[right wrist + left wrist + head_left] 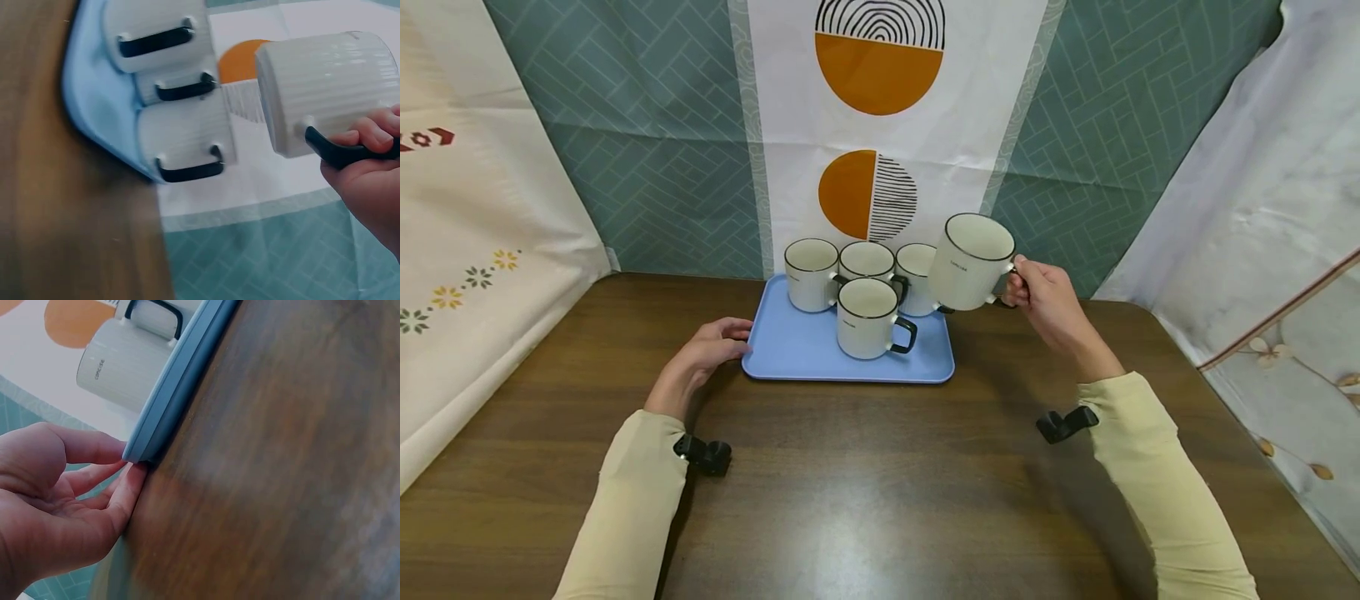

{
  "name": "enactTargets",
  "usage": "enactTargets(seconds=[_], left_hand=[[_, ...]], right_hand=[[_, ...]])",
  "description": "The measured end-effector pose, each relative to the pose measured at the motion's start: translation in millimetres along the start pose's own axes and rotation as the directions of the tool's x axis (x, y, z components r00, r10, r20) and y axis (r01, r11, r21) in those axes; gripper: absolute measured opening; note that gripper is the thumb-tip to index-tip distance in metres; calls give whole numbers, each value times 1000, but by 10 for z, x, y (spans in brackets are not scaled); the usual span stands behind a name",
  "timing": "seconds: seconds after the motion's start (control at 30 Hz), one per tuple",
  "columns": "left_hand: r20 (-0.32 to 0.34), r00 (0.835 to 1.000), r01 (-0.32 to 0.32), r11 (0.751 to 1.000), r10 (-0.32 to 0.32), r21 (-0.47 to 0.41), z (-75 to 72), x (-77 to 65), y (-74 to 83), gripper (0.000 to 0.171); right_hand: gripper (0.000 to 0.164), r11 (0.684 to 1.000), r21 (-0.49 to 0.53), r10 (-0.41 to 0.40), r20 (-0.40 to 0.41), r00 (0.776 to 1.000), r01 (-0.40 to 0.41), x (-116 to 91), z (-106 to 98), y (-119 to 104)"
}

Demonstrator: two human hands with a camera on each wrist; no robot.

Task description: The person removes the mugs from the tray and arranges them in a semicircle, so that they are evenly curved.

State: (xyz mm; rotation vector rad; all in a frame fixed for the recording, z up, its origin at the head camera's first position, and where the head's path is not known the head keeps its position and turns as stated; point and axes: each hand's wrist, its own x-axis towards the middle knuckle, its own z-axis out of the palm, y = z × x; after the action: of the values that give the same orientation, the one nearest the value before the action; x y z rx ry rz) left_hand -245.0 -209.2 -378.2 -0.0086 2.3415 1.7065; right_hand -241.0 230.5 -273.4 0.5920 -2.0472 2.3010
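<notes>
My right hand (1054,307) grips the black handle of a white mug (966,271) with a dark rim. That mug is raised, slightly tilted, above the right end of a blue tray (790,350). In the right wrist view, fingers curl round its handle (331,153) and its base is off the tray. At the tray's left edge, my left hand (706,354) pinches the rim between thumb and fingers, as the left wrist view shows. Several matching mugs stand upright on the tray: a front mug (865,321), and behind it a left mug (811,279), a middle mug (867,258) and a right mug (913,271).
The tray lies on a brown wooden table (850,467), close to its back edge. Behind hangs a green and white cloth (685,167) with orange half circles. Pale cloths stand at the left (497,292) and right (1247,250) sides of the table.
</notes>
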Motion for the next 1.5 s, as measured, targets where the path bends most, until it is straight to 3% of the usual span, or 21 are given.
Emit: enactTargets(seconds=[0.3,0.53,0.67,0.97,1.37,1.5], left_hand=[[3,1000,-2,1000,2,-8,-12,15,-24,52],[14,1000,-4,1000,4,-14,-21,13,-20,52],[15,1000,-1,1000,1,-10,-18,20,7,52],[18,1000,-3,1000,3,-20,-20,18,-28,52],[0,1000,-1,999,1,-38,-31,-4,-24,52],[4,1000,1,999,-1,-43,-13,-22,-63,52]], right_hand=[[37,984,161,-44,-207,977,78,134,-158,-113],[38,989,141,-3,-306,952,48,159,-344,36],[36,992,127,40,-342,939,4,148,-446,192],[35,995,-9,92,-398,913,-104,147,-627,552],[36,993,11,115,-406,907,-121,159,-791,834],[38,992,10,120,-439,891,-128,111,-854,944]])
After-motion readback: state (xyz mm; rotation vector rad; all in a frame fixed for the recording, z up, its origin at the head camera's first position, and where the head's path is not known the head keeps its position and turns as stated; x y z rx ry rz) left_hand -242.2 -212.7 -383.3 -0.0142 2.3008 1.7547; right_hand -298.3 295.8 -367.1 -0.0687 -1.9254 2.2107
